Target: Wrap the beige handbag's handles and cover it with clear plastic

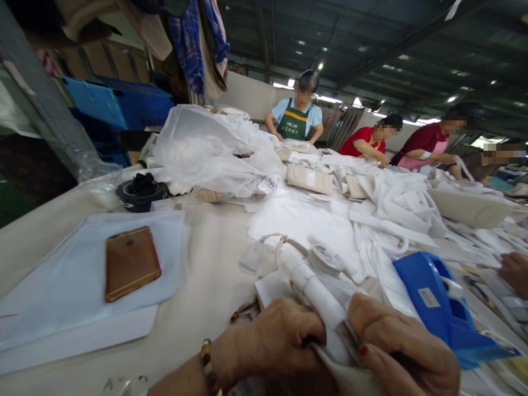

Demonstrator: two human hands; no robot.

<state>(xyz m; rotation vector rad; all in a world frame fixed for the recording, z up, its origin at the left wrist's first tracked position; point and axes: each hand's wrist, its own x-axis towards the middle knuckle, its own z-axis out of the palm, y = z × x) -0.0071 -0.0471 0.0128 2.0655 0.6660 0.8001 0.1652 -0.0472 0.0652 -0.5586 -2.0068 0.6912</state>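
Observation:
Close in front of me, a thick white-wrapped strap (315, 289) runs down between my two hands, and a beige piece of material (348, 377) joins it below. My left hand (280, 338), with a beaded bracelet on the wrist, is closed on the beige edge beside the strap. My right hand (406, 344) is closed on the same beige material from the other side, its thumb bent inward at the edge. Part of the piece and several fingertips are hidden by the hands. Clear plastic and thin beige cords lie around the strap's upper end.
A phone (132, 263) lies on pale sheets (171, 236) at the left. Behind it sits a black round container (140, 193). A blue tape dispenser (437, 297) stands right of my hands. White strips (400, 198) and plastic bags (206, 146) heap beyond; several co-workers stand across the table.

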